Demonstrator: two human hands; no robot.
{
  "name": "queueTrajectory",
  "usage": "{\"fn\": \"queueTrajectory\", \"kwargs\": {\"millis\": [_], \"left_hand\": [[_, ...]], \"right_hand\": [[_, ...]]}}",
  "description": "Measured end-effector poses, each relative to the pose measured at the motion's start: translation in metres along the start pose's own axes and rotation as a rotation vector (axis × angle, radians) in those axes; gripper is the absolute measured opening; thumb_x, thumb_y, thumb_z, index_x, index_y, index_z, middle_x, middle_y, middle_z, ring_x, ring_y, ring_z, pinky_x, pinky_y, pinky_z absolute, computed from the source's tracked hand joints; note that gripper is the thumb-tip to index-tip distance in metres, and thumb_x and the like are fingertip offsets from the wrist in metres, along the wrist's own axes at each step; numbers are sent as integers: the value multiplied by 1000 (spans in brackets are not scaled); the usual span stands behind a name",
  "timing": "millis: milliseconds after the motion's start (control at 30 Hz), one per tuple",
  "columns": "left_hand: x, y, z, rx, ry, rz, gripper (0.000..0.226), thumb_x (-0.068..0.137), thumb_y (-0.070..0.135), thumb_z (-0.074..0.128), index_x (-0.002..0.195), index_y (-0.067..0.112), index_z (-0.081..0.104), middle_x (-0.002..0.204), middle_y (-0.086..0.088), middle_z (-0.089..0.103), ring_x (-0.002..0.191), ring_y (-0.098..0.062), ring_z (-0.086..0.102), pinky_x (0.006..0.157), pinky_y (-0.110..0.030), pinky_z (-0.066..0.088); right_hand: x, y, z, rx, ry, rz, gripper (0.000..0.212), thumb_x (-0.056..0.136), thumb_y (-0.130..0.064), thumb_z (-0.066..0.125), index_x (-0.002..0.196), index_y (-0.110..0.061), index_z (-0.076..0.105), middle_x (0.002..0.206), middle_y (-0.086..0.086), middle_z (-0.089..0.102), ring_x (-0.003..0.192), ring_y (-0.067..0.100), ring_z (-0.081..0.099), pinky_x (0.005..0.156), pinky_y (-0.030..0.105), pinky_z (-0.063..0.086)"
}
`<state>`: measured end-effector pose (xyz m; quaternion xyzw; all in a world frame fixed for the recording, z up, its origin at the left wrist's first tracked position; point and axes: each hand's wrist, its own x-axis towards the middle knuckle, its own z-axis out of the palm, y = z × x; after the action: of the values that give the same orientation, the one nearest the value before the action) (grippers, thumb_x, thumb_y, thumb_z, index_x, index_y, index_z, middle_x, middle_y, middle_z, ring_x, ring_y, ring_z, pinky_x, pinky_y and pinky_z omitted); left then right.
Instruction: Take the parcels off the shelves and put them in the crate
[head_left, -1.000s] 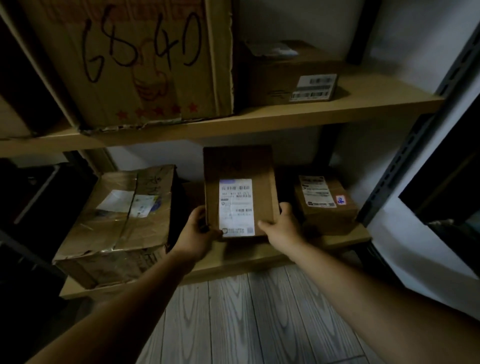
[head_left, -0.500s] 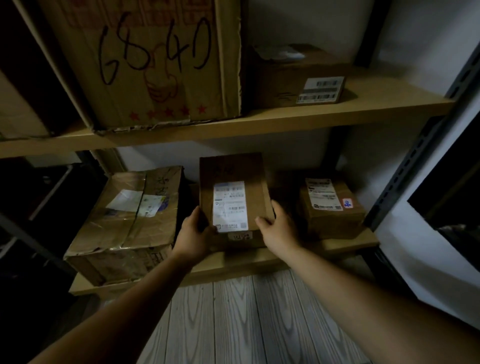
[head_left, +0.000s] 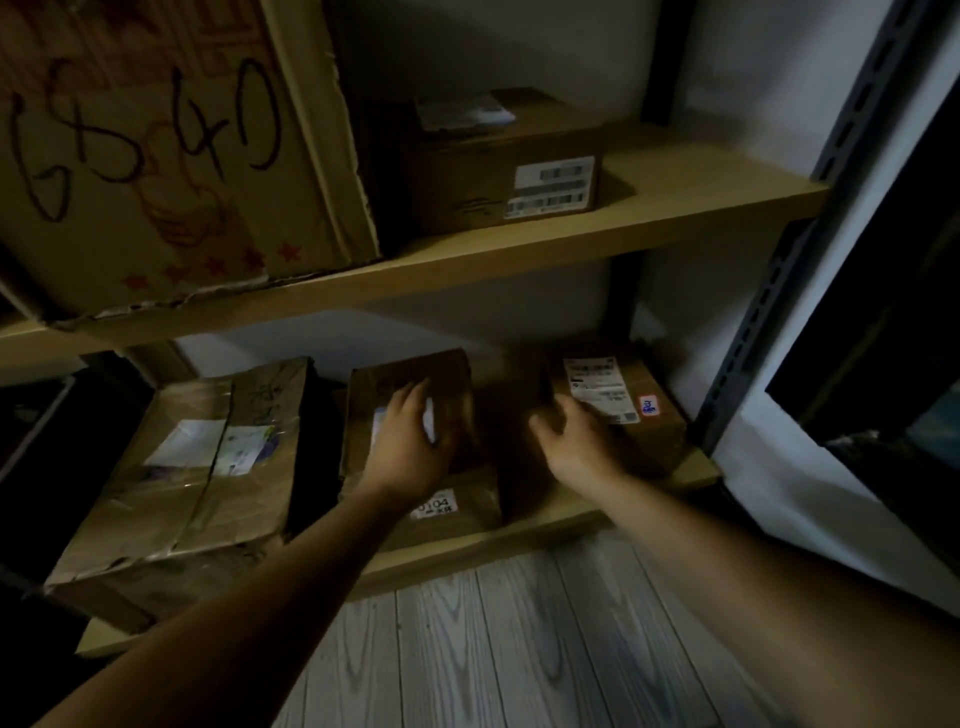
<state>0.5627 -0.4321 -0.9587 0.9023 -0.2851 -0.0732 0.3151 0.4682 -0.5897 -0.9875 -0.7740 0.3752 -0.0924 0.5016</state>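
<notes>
A brown middle parcel (head_left: 453, 378) lies flat on the lower shelf (head_left: 566, 526). My left hand (head_left: 410, 448) rests on top of it, fingers spread over its white label. My right hand (head_left: 575, 440) is off that parcel, with relaxed fingers at the left edge of a small right parcel (head_left: 655, 437) that carries a white label and a blue sticker. A large crumpled parcel (head_left: 208, 467) with tape sits at the left of the same shelf. No crate is in view.
On the upper shelf (head_left: 519, 260) stand a big carton marked 6840 (head_left: 156, 156) and a small labelled box (head_left: 498, 171). A dark metal upright (head_left: 774, 322) bounds the shelves at the right. Grey wood flooring (head_left: 493, 649) lies below.
The middle parcel, held upright between both hands, has come down flat on the shelf. My left hand moved onto its top. My right hand let go and moved right toward the small parcel.
</notes>
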Motion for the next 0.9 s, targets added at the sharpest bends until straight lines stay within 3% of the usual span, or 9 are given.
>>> {"fn": "queueTrajectory", "kwargs": {"millis": [167, 233, 300, 433, 600, 700, 733, 800, 900], "left_hand": [[7, 48, 38, -72, -131, 80, 66, 90, 24, 59, 147, 19, 27, 154, -3, 23, 138, -22, 31, 112, -34, 30], [10, 60, 54, -74, -171, 98, 67, 90, 24, 58, 148, 19, 25, 154, -3, 24, 138, -21, 31, 112, -37, 32], [12, 69, 66, -82, -215, 79, 67, 91, 25, 57, 149, 20, 23, 156, -3, 21, 140, -20, 28, 113, -38, 30], [20, 83, 84, -124, -254, 10, 68, 92, 25, 57, 149, 19, 21, 156, -3, 22, 141, -21, 27, 114, -35, 28], [27, 92, 100, -390, -255, -142, 51, 92, 18, 57, 138, 22, 37, 134, 5, 49, 116, -14, 51, 94, -28, 44], [30, 95, 108, -478, -279, -272, 45, 93, 27, 55, 135, 17, 42, 116, 0, 59, 89, -10, 59, 64, -16, 45], [31, 96, 112, -496, -300, -314, 42, 94, 30, 54, 131, 15, 46, 106, 2, 60, 78, -7, 57, 56, -14, 41], [31, 96, 117, -519, -357, -385, 37, 95, 33, 51, 124, 11, 53, 91, 3, 61, 68, -7, 55, 52, -17, 40], [27, 92, 124, -553, -392, -403, 25, 96, 22, 50, 119, 15, 57, 104, -5, 64, 78, -14, 60, 57, -19, 43]], "right_hand": [[14, 19, -40, -160, 113, -34, 50, 97, -32, 49, 144, -19, 35, 147, 9, 37, 134, 28, 36, 107, 39, 35], [16, 27, -52, -214, 125, -28, 49, 96, -33, 50, 142, -20, 38, 145, 8, 38, 134, 30, 35, 110, 45, 32], [19, 34, -60, -215, 144, -32, 46, 95, -33, 53, 138, -21, 43, 141, 7, 42, 129, 29, 42, 106, 48, 37], [23, 42, -74, -186, 169, -39, 40, 94, -28, 56, 132, -18, 50, 132, 6, 51, 119, 26, 52, 98, 39, 46], [32, 53, -87, -300, 240, -24, 45, 94, -30, 55, 136, -17, 45, 138, 10, 42, 125, 29, 44, 100, 38, 43], [38, 62, -91, -425, 262, 36, 61, 94, -37, 53, 146, -17, 29, 149, 12, 27, 136, 32, 27, 106, 42, 35], [39, 65, -93, -403, 253, 79, 66, 95, -37, 52, 150, -15, 22, 151, 13, 27, 137, 33, 29, 103, 41, 38], [40, 68, -94, -257, 213, 159, 65, 96, -33, 51, 150, -12, 20, 141, 14, 43, 124, 32, 48, 86, 35, 47], [38, 72, -91, -136, 176, 169, 42, 94, -27, 56, 131, -13, 43, 123, 9, 59, 109, 27, 59, 79, 33, 50]]}}
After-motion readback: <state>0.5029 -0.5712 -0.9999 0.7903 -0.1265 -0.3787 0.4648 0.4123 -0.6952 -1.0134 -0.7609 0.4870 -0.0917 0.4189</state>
